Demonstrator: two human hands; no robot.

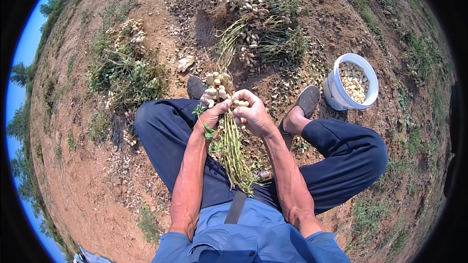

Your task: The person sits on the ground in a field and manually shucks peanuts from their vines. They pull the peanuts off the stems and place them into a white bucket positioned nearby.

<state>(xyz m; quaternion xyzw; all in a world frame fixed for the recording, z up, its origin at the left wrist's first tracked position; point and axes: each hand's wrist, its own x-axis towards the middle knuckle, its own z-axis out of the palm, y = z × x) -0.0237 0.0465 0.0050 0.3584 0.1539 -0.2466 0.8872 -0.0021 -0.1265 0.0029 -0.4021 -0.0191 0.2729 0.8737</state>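
A pulled peanut plant [234, 149] lies between my forearms, its stems running down to my lap and its root end with pods pointing away from me. My left hand [214, 115] is closed around the stems just below the roots, beside a cluster of pale peanut pods [215, 89]. Touching it on the right, my right hand [252, 111] has its fingers curled on several pods at the root end. Both hands meet above the gap between my legs. The fingers partly hide the pods that they hold.
A white plastic bucket [331, 89] holding picked peanuts stands beyond my right shoe [308, 100]. Uprooted peanut plants lie in a heap [270, 40] ahead and in another pile [126, 73] at the left. A pale stone-like lump [185, 63] rests near my left shoe [196, 87].
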